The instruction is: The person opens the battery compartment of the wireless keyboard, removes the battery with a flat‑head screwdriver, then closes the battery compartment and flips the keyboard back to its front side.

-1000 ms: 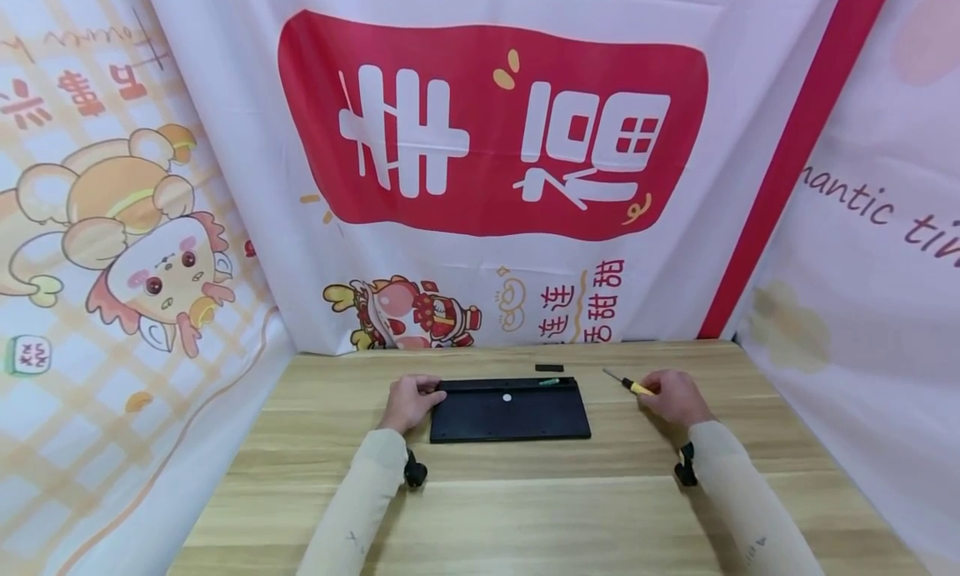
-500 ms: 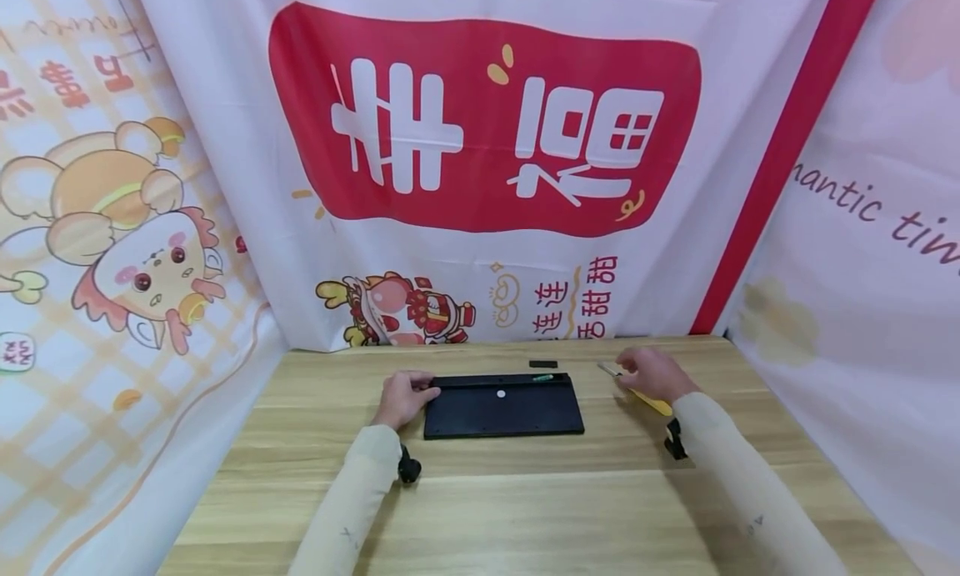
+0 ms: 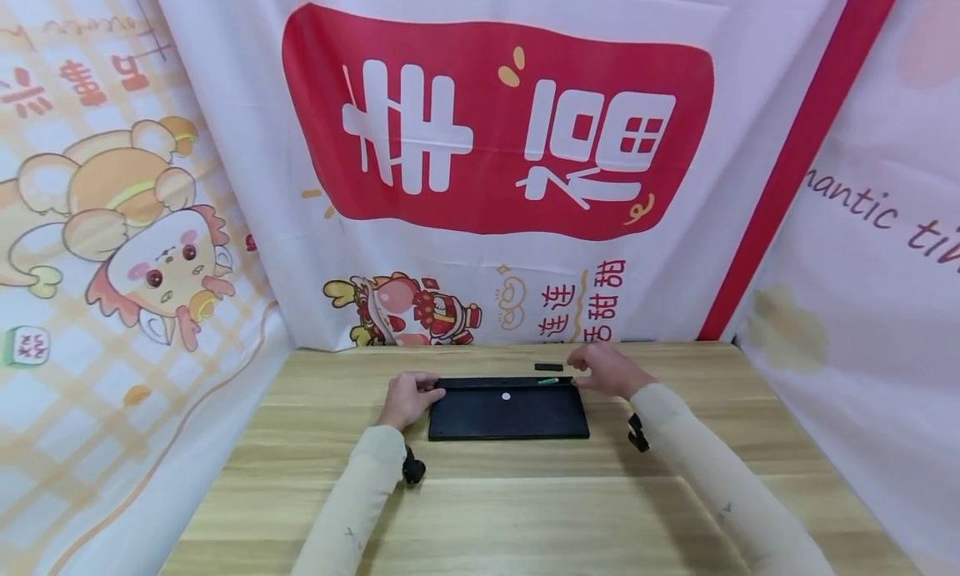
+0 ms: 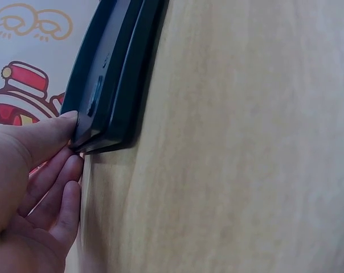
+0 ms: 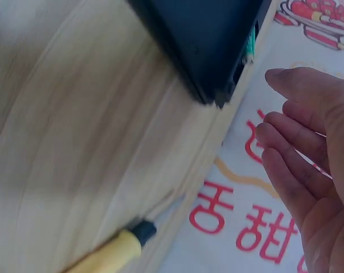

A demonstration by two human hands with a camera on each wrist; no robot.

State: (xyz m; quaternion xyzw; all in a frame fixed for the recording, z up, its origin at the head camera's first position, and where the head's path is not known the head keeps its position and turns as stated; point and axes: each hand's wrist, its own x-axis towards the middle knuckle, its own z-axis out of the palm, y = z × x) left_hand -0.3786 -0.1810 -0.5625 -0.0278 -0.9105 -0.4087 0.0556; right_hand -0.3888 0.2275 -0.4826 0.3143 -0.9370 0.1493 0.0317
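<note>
A black keyboard (image 3: 510,419) lies underside up on the wooden table, a round white spot on its back. A green battery (image 3: 548,381) sits in the open slot near its far right corner. My left hand (image 3: 407,399) grips the keyboard's far left corner, thumb over the edge and fingers behind it, as the left wrist view shows. Over by the right end of the keyboard, my right hand (image 3: 609,371) hovers with nothing in its loosely bent fingers. A small black cover (image 3: 548,367) lies just behind the keyboard. In the right wrist view, a yellow-handled screwdriver (image 5: 121,247) lies on the table.
Printed white cloth (image 3: 495,293) hangs along the table's back edge, with more cloth on both sides. The wooden tabletop (image 3: 517,518) extends in front of the keyboard. My right hand and arm hide the screwdriver in the head view.
My right hand has let go of the screwdriver, leaving it on the table, and moved left to the keyboard's right end. My left hand keeps its grip on the keyboard's corner.
</note>
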